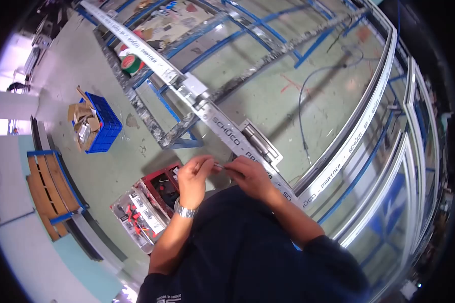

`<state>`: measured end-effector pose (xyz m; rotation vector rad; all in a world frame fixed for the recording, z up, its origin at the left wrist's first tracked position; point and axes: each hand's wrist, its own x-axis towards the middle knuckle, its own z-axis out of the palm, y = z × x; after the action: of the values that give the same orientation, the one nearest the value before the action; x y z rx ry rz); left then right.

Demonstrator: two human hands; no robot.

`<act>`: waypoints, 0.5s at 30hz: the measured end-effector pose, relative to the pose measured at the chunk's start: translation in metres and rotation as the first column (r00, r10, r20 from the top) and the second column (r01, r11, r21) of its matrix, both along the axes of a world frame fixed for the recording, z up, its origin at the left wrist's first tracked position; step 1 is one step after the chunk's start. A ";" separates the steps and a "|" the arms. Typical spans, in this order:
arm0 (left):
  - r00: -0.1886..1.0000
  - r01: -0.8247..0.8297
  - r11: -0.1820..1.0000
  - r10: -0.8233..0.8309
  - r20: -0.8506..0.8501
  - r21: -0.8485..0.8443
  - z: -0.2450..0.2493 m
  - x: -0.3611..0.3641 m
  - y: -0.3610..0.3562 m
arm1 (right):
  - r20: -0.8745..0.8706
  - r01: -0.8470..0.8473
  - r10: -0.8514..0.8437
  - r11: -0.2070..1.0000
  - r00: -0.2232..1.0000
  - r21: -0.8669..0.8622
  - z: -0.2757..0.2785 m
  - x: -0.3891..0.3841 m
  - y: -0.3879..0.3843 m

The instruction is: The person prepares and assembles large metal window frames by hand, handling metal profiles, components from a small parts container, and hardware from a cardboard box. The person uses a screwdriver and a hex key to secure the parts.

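Note:
Close together in front of my body, both hands pinch a small metallic piece too small to identify. My left hand, with a metal watch on the wrist, holds its left end. My right hand grips the right end, close to the edge of a white frame profile printed with lettering. A metal hinge-like fitting sits on that profile just beyond my right hand. Further up the same profile is another metal fitting.
An open red toolbox and a tray of tools lie at lower left. A blue crate holds cardboard. Green tape rests near the blue trestles. More white frames stand at right; a cable crosses the floor.

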<state>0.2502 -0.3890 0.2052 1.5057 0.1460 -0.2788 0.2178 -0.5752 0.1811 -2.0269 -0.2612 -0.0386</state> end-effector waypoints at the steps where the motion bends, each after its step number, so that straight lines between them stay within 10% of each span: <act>1: 0.997 0.067 0.997 -0.066 -0.036 0.028 -0.004 0.014 -0.013 | -0.081 0.110 -0.102 0.989 0.991 0.095 -0.005 0.001 -0.013; 7: 0.980 -0.039 0.993 0.016 -0.198 -0.113 -0.029 0.079 -0.082 | -0.546 0.501 -0.252 0.781 0.799 0.374 -0.027 0.014 -0.065; 15: 0.963 0.099 0.982 -0.053 -0.265 0.161 -0.065 0.086 -0.101 | -0.524 0.521 -0.305 0.787 0.795 0.331 -0.051 0.087 -0.051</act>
<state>0.3362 -0.4901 0.1405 1.6448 0.3289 -0.5380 0.3046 -0.6260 0.1305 -1.5171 0.4745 0.0773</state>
